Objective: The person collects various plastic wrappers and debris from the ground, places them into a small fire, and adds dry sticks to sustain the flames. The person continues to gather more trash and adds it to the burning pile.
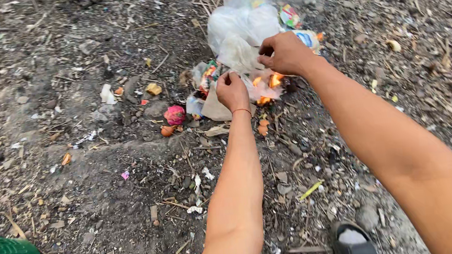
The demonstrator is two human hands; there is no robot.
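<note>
Fingers of the right hand [285, 53] pinch shut on the clear plastic bag [239, 33], which lies just beyond, above the flames [268, 82]. Left hand [232, 91], nearer the person, grips the brown paper scrap [214, 109] beside them.

A crumpled clear plastic bag [239, 30] is seen at upper centre, colourful wrappers [289, 15] beside it, upper right.

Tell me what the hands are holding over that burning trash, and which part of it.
Both hands pinch a thin plastic sheet beside the flames. The left hand grips its lower edge, the right hand its right edge.
</note>
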